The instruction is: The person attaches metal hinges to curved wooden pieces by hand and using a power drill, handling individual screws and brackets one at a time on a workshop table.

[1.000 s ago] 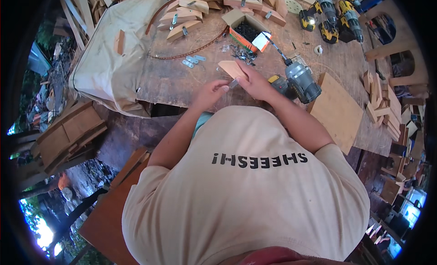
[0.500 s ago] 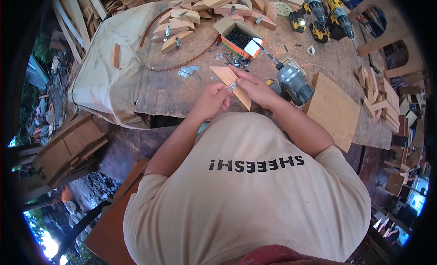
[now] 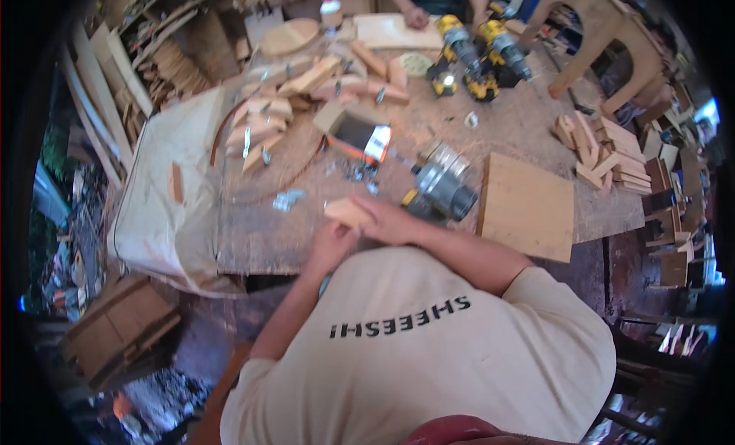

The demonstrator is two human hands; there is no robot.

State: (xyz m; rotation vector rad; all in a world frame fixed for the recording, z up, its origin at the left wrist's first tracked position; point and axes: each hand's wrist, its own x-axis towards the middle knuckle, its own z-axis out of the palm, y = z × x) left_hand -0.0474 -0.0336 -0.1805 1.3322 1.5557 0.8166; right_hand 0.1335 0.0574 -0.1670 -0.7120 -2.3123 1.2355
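Note:
My right hand (image 3: 378, 220) is closed on a small angled wood block (image 3: 344, 211) near the bench's front. My left hand (image 3: 334, 243) is closed at the block's lower side; blur hides what exactly its fingers hold. Behind the block lie loose metal plates (image 3: 288, 199) and an open box (image 3: 357, 139) with small dark hardware around it. A grey power tool (image 3: 448, 191) with a yellow-and-black part lies just right of my right hand. Wood pieces fitted with metal plates (image 3: 262, 123) are heaped further back on the workbench (image 3: 253, 234).
A square board (image 3: 524, 204) and stacked offcuts (image 3: 612, 158) lie right. Two yellow drills (image 3: 459, 43) stand at the back, near a co-worker's hand (image 3: 417, 16). A draped cloth (image 3: 161, 192) covers the left end. A cut-out wooden piece (image 3: 582, 32) rises back right.
The view has tilted up, showing the bench's far side and co-worker. The block has turned in my hands, and the small plate seen on it is no longer distinguishable.

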